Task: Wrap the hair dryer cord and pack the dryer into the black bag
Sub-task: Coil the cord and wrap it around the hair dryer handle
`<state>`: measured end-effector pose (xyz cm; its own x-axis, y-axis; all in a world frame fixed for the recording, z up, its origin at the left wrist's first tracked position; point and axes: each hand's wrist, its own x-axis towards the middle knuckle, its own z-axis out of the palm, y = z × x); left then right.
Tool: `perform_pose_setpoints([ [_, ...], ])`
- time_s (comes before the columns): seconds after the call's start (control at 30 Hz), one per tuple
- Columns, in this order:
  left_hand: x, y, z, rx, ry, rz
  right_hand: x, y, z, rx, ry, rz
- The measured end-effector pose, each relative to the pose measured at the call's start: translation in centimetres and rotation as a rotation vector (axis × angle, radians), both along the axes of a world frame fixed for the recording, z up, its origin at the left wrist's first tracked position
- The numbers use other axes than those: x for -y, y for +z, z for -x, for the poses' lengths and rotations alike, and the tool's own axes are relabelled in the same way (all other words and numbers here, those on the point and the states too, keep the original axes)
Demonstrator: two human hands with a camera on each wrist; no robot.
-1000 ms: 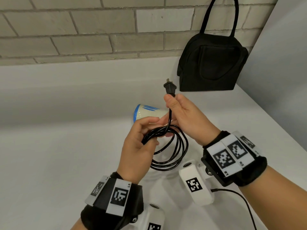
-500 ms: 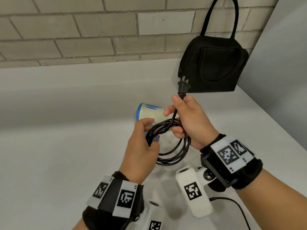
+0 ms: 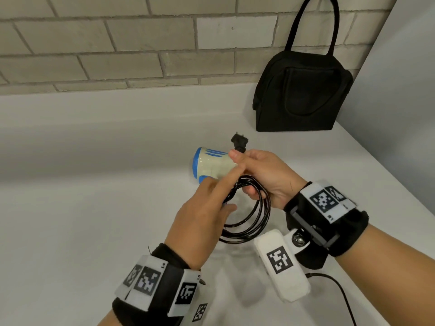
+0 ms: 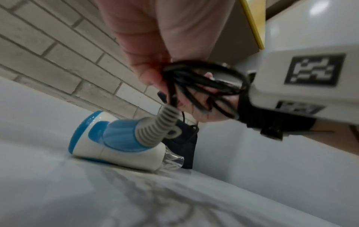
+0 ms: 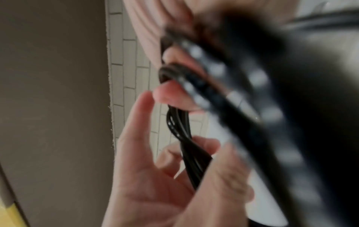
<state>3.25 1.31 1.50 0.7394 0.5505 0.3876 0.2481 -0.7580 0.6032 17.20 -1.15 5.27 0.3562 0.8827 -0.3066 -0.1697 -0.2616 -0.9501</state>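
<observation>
A white and blue hair dryer (image 3: pixel 211 167) (image 4: pixel 116 144) lies on its side on the white counter, with a grey strain relief (image 4: pixel 155 124) rising from its handle. Its black cord (image 3: pixel 254 215) (image 4: pixel 196 86) (image 5: pixel 186 147) hangs in several loops between both hands. My left hand (image 3: pixel 207 215) pinches the bunched loops, its index finger stretched out. My right hand (image 3: pixel 261 175) holds the cord just below the black plug (image 3: pixel 239 142), which sticks up above the dryer. The black bag (image 3: pixel 303 95) stands upright at the back right against the wall.
A brick wall (image 3: pixel 117 43) runs behind a raised white ledge. A grey side wall (image 3: pixel 404 90) closes the counter on the right. A thin black cable (image 3: pixel 341 290) trails from the right wrist camera across the near counter.
The right hand has carried the plug back to the left and lower, over the dryer. The left index finger has straightened along the bunched loops.
</observation>
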Motion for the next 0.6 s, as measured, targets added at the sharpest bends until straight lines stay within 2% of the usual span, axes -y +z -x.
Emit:
perform_pose_setpoints([
  [0.1,-0.1,0.1,0.0,-0.044,0.030,-0.155,0.0,-0.3,0.0,-0.027,0.076,0.074],
  [0.2,0.1,0.1,-0.1,-0.051,0.031,-0.214,0.3,-0.6,0.0,-0.029,0.143,0.108],
  [0.37,0.1,0.3,-0.1,-0.002,0.099,-0.079,1.7,0.3,-0.2,0.007,0.237,-0.086],
  [0.5,-0.7,0.2,0.1,0.089,0.147,-0.053,3.9,0.7,0.0,0.308,0.420,-0.288],
  [0.6,-0.8,0.1,0.0,0.110,0.182,-0.039,4.1,-0.3,0.5,0.549,0.288,-0.354],
])
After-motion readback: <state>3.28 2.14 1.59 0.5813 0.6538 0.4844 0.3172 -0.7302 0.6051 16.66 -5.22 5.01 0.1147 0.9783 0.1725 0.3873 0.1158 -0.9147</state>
